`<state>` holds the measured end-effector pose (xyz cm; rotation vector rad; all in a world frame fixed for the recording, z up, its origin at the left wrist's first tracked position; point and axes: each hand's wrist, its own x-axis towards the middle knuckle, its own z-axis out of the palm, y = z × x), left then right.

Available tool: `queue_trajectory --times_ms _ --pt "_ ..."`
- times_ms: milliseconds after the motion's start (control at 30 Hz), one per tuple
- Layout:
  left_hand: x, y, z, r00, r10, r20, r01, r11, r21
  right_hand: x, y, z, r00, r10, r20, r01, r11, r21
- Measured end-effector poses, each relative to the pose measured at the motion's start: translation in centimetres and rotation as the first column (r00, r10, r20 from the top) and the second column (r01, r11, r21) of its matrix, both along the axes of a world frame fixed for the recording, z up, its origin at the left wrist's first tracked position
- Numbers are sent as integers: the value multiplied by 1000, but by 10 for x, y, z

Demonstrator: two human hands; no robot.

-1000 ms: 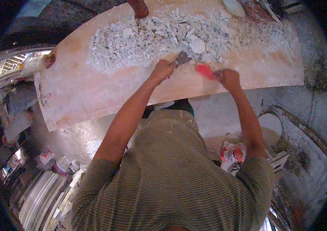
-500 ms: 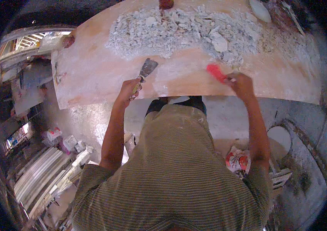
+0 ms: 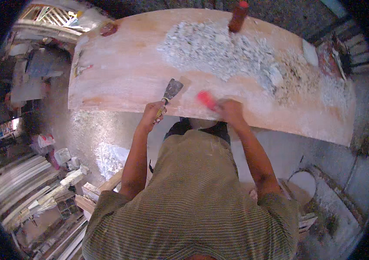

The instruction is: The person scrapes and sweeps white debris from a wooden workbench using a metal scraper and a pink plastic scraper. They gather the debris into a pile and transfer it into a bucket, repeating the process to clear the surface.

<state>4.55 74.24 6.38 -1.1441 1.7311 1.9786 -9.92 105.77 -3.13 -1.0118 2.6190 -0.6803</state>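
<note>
Left hand (image 3: pixel 150 116) grips a scraper (image 3: pixel 171 91), blade flat on the desk (image 3: pixel 119 82). Right hand (image 3: pixel 231 111) closes on a red tool (image 3: pixel 206 100), possibly a brush. Farther, white debris (image 3: pixel 219 50). Best kept low, pushing steadily.

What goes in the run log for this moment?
left hand: grips scraper | right hand: grips red-handled tool | board: white debris

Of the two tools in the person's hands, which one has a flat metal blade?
The scraper in the left hand: its wide grey blade points up over the board. The right hand holds a red-handled tool, no blade visible.
</note>
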Motion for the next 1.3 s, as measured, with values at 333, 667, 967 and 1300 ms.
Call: queue_trajectory --times_ms 333,667,967,1300 --pt "84 -86 -19 934 305 -185 -305 952 33 -30 -131 54 968 -210 -136 227 966 121" --pt "109 -62 -8 913 396 -100 -403 913 -60 -182 -396 78 730 444 -519 -388 895 220" --pt "114 23 -30 832 554 13 -553 828 94 -267 -305 38 644 723 -250 -555 667 497" --pt "19 -1 -4 877 467 -111 -465 884 52 -244 -202 35 715 664 -217 -553 728 406"
